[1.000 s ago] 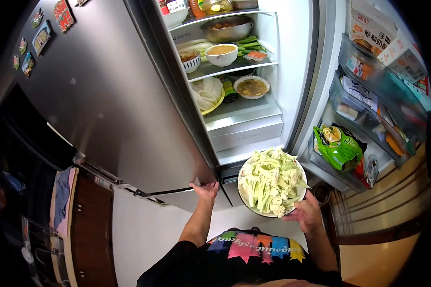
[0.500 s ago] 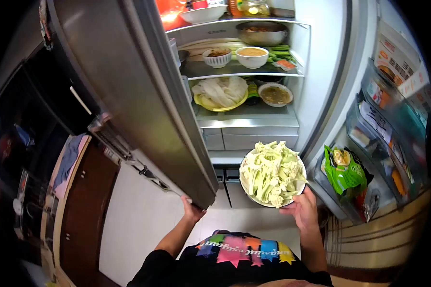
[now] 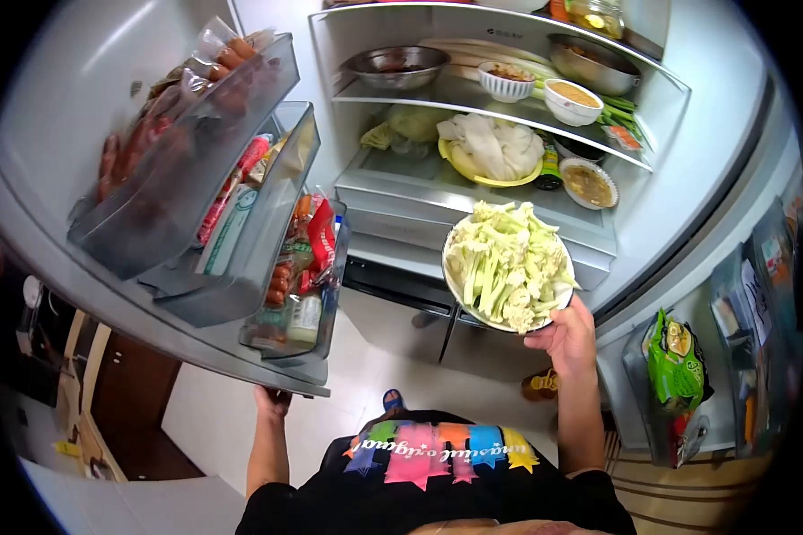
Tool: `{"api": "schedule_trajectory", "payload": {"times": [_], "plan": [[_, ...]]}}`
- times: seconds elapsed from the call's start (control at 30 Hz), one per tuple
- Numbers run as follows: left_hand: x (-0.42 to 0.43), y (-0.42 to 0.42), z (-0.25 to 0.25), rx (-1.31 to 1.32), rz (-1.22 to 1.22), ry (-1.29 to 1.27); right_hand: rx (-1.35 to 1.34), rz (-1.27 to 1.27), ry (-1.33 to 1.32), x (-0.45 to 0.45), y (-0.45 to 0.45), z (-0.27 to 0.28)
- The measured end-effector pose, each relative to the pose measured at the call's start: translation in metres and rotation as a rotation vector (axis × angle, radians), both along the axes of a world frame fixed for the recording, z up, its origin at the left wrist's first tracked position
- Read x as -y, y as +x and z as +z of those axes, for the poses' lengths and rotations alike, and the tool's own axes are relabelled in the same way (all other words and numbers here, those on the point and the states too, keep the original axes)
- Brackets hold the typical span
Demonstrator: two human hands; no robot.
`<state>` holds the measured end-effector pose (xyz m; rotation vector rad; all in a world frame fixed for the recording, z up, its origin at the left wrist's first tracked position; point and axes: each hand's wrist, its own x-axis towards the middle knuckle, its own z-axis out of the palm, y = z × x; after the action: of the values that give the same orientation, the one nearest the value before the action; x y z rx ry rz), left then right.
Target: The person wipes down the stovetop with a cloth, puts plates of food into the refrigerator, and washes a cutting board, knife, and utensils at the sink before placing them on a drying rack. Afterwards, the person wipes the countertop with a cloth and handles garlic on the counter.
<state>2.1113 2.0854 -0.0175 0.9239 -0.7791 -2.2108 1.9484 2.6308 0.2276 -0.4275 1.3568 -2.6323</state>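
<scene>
Now, in the head view, holding the bowl (image 3: 454,290) of cauliflower (image 3: 509,263) by its near rim with the right hand (image 3: 566,341), in front of the lit fridge (image 3: 703,147) and above pale floor (image 3: 210,423). Touching the bottom edge of the left door (image 3: 62,278) with the left hand (image 3: 274,401), fingers partly hidden, grip impossible to tell. Inside, resting on the lower glass shelf (image 3: 393,176): a yellow bowl (image 3: 473,174). Standing beyond the left door, at lower left: a brown cabinet (image 3: 138,392).
</scene>
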Motion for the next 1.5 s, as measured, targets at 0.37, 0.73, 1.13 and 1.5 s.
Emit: {"api": "schedule_trajectory", "payload": {"times": [0.37,0.73,1.13,1.5], "plan": [[-0.035,0.078,0.062,-0.503,0.064,-0.349,-0.107,0.238,-0.089,-0.002,-0.043,-0.011],[-0.080,0.074,0.044,-0.403,-0.027,-0.555,-0.075,0.338,-0.120,0.023,-0.118,-0.013],[-0.148,0.080,-0.042,0.101,0.630,-0.284,-0.117,0.343,-0.061,0.050,-0.180,-0.013],[-0.345,-0.114,0.224,-0.302,-0.151,-0.902,-0.081,0.462,0.117,0.013,-0.174,0.020]]}}
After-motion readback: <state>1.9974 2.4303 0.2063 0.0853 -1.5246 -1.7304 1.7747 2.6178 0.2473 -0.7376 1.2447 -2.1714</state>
